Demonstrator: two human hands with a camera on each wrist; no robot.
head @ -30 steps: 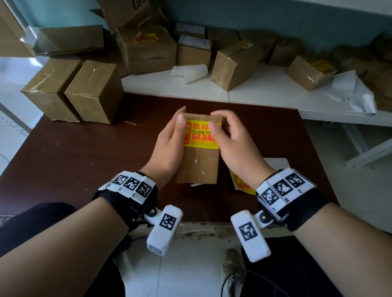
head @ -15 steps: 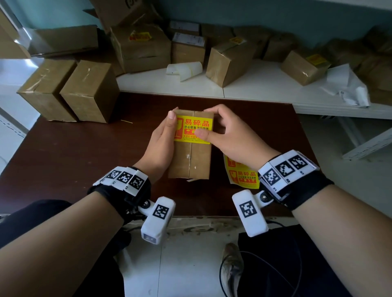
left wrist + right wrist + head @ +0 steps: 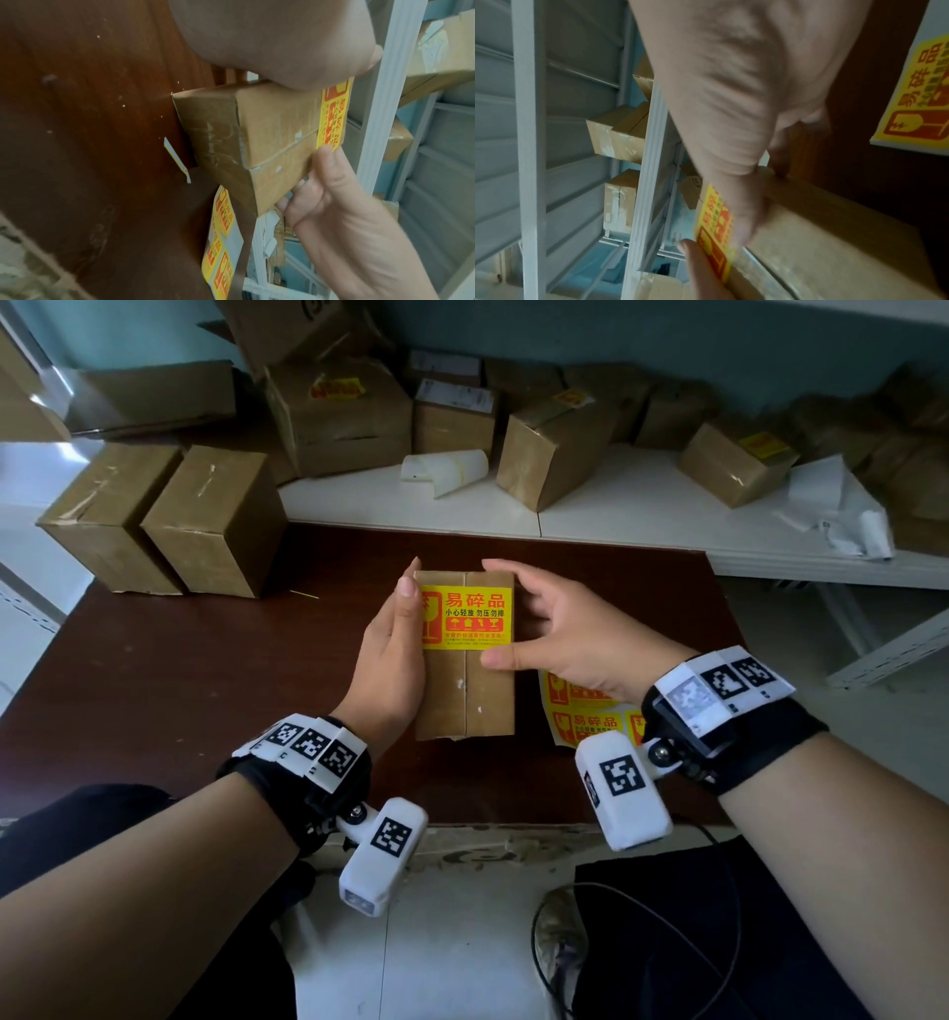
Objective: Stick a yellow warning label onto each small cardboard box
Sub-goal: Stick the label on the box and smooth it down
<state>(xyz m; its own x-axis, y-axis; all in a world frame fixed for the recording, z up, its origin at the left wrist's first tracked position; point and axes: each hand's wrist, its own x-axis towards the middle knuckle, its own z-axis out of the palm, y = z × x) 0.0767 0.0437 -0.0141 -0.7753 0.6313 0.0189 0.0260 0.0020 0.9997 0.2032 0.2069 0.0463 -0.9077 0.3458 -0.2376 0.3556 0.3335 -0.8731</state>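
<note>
A small cardboard box [image 3: 464,690] lies flat on the dark brown table [image 3: 179,685]. A yellow warning label [image 3: 466,617] with red print is stuck across the far half of its top. My left hand [image 3: 398,634] grips the box's left side, its thumb lying along the label's left edge. My right hand [image 3: 544,618] grips the right side, thumb on the cardboard just below the label's near right corner, index finger at the far corner. The left wrist view shows the box [image 3: 270,130], the label [image 3: 333,113] and the right hand [image 3: 334,192]. A sheet of spare labels [image 3: 590,716] lies under my right wrist.
Two taller brown boxes [image 3: 164,521] stand at the table's back left. Behind the table, a white shelf [image 3: 642,516] carries several boxes, some with yellow labels, a curl of backing paper [image 3: 444,469] and crumpled paper [image 3: 832,516]. The table's near edge [image 3: 462,819] runs under my wrists.
My right thumb has slid off the label's face toward its near right corner, and the fingers have spread around the box's right side. The left hand keeps its hold.
</note>
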